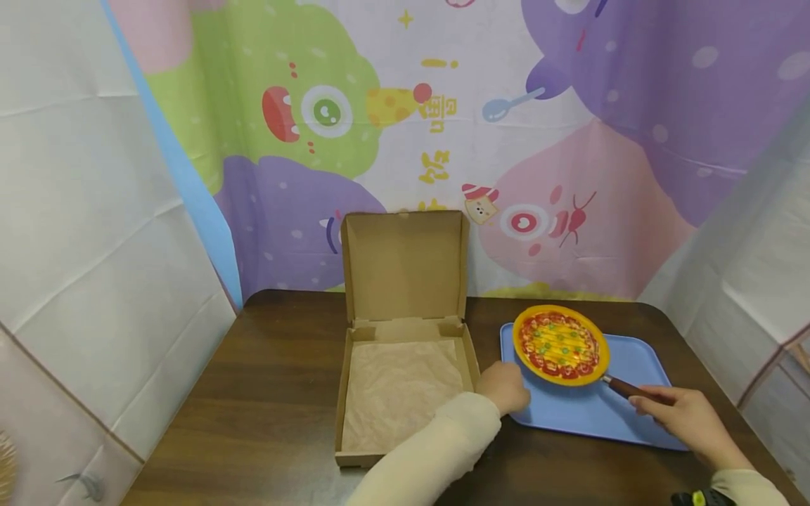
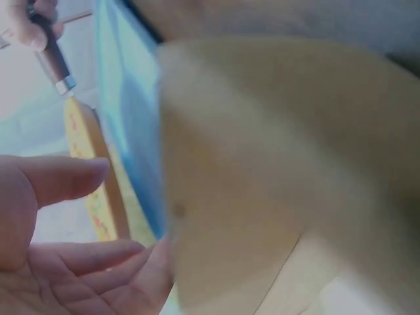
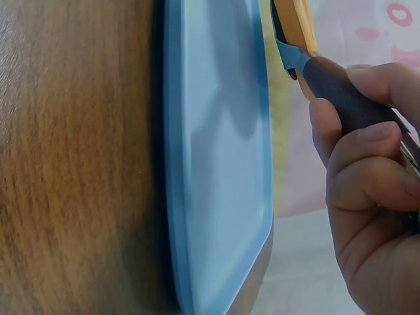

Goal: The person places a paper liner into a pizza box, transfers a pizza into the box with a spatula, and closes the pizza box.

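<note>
By its brown handle, my right hand (image 1: 686,418) grips a pizza server (image 3: 344,95); the metal neck runs up to the handle and the blade is mostly hidden under a pizza. The toy-like pizza (image 1: 560,344), with an orange-yellow crust and red, yellow and green topping, is raised above the blue tray (image 1: 607,414), which shows a shadow. Between the tray and the open cardboard box (image 1: 405,267) is my left hand (image 1: 505,388). In the left wrist view its thumb and fingers are apart with nothing held, fingertips right at the box's side wall.
Crumpled brown paper (image 1: 401,393) lines the box, whose lid stands upright at the back. Box and tray stand side by side on a dark wooden table (image 1: 266,393). A cartoon-printed curtain (image 1: 405,140) hangs behind, with pale sheeting on both sides.
</note>
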Action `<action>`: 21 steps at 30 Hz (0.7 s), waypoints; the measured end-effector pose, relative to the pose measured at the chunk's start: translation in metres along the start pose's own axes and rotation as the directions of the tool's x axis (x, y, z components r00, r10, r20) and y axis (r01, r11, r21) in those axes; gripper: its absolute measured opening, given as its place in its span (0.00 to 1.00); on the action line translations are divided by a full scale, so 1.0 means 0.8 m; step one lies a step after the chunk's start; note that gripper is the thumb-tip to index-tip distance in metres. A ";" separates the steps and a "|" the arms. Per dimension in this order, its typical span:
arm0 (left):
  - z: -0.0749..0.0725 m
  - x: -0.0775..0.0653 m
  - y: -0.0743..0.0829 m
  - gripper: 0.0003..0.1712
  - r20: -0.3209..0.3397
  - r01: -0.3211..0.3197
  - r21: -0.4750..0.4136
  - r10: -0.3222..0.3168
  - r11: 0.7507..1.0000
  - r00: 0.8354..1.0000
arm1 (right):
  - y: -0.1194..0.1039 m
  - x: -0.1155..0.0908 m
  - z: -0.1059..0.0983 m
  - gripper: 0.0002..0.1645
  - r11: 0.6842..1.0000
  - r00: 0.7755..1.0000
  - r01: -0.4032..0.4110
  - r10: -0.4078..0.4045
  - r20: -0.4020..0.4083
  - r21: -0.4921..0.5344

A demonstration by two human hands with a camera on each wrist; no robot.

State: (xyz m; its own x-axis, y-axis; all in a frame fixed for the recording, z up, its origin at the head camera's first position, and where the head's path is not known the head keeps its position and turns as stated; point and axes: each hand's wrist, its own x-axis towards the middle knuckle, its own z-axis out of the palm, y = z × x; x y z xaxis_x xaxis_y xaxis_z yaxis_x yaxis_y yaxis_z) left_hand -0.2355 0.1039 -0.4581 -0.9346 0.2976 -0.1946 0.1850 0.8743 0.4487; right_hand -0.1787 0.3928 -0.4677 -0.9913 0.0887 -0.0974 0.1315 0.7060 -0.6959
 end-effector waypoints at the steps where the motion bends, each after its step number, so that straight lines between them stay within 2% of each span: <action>1: -0.004 -0.002 -0.002 0.14 0.000 -0.021 -0.009 0.021 1.000 1.000 | -0.002 -0.002 0.000 0.32 1.000 1.000 -0.001 0.001 -0.002 -0.001; 4: -0.016 -0.009 -0.011 0.08 -0.004 -0.082 -0.061 0.082 0.995 0.997 | -0.007 -0.008 0.000 0.32 1.000 1.000 -0.003 0.003 -0.004 0.002; 9: -0.034 -0.017 -0.022 0.33 -0.028 -0.175 -0.127 0.173 0.976 0.984 | -0.016 -0.008 -0.002 0.33 1.000 1.000 0.000 0.000 -0.006 0.012; 16: -0.060 -0.034 -0.043 0.38 -0.027 -0.292 -0.161 0.292 0.943 0.956 | -0.030 -0.009 -0.003 0.35 1.000 1.000 -0.002 0.002 0.000 -0.011; 21: -0.085 -0.047 -0.062 0.41 -0.037 -0.321 -0.161 0.320 0.933 0.947 | -0.045 -0.006 -0.003 0.38 0.999 1.000 -0.024 0.024 0.011 -0.026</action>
State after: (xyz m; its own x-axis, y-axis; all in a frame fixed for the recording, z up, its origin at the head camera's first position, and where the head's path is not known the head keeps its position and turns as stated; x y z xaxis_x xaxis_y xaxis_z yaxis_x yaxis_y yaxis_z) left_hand -0.2305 0.0234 -0.4133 -0.8370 0.5472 -0.0088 0.4239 0.6583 0.6220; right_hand -0.1784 0.3687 -0.4399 -0.9877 0.0980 -0.1220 0.1550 0.7216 -0.6748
